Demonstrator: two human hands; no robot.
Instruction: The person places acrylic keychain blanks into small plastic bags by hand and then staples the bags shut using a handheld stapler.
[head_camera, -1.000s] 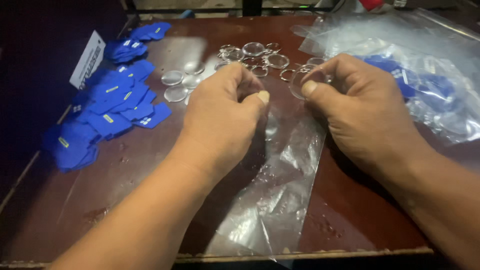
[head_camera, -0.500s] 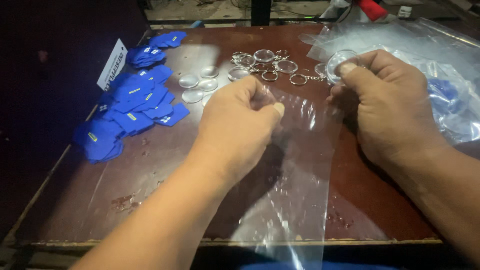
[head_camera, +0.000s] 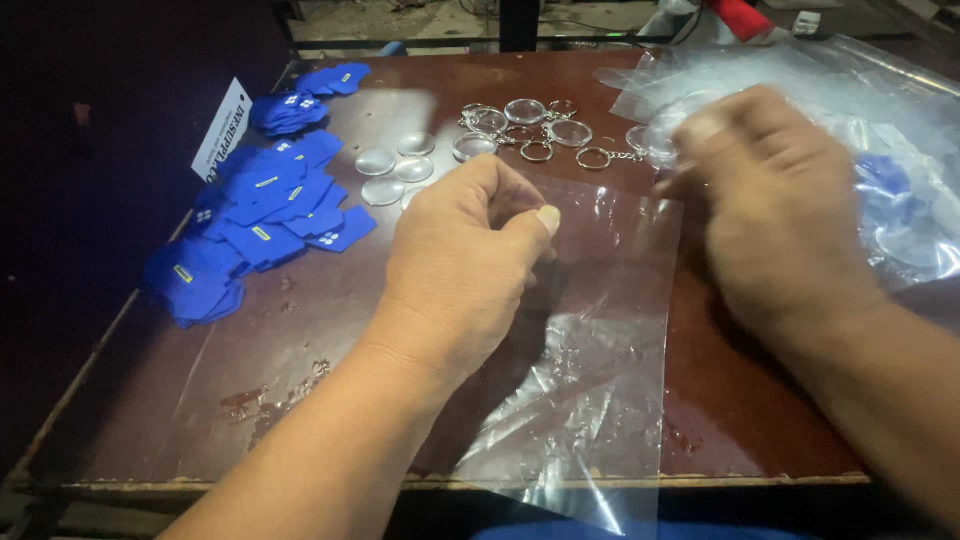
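Nearest: worn front edge of a dark reddish-brown desk (head_camera: 300, 440), scuffed and chipped, pale patches in the finish. Draped over that edge, a clear plastic bag (head_camera: 590, 400), flat on the wood and running up between both hands. Left hand (head_camera: 460, 270) above the bag's upper left corner, fingers curled in, thumb pressed to forefinger in a pinching grip; whether plastic or something small sat in the pinch, impossible to tell. Right hand (head_camera: 770, 210) further right, blurred, fingers bent downward over the bag's upper right edge; grip not readable through the blur. At mid-left, a spread heap of blue tags (head_camera: 250, 220), some with small yellow or white marks, beside a white card (head_camera: 222, 130) propped near the desk's left rim. Further back, a few clear round domes (head_camera: 390, 165), then a cluster of metal key rings with clear discs (head_camera: 530, 125). At far right, crumpled clear bags (head_camera: 880, 150) with blue pieces inside. Beyond the desk, dim floor, a dark post, deep shadow to the left
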